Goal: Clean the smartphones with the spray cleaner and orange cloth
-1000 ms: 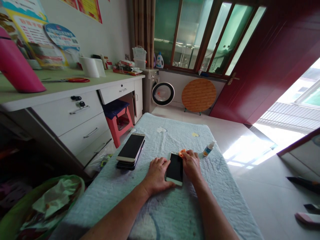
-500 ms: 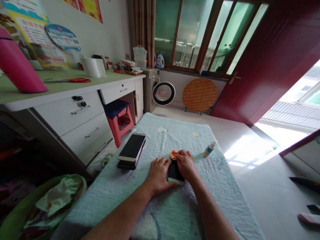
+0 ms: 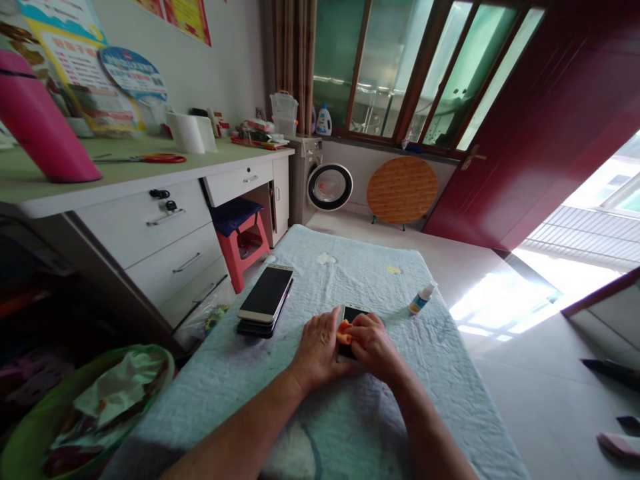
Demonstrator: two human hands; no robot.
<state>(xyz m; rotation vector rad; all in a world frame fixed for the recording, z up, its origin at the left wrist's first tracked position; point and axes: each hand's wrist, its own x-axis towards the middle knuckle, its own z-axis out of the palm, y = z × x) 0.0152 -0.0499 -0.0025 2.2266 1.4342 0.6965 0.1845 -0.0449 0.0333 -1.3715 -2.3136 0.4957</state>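
A smartphone with a black screen and light frame lies face up on the pale blue cloth cover. My left hand grips its left side, with the fingers along the edge and the thumb by the lower end. Pinched in my right hand is a small orange cloth, pressed onto the screen. My right hand hides much of the phone. Left of my hands is a stack of phones, topped by a gold-framed phone. To the right stands a small spray bottle with a blue and orange label.
A white desk with drawers runs along the left, with a pink bottle and scissors on top. A red stool is tucked beside it. A green bin stands at lower left. Farther back is a washing machine, door open.
My right hand has drawn the orange cloth down the screen toward me, uncovering the phone's top end. My left hand stays at the phone's side.
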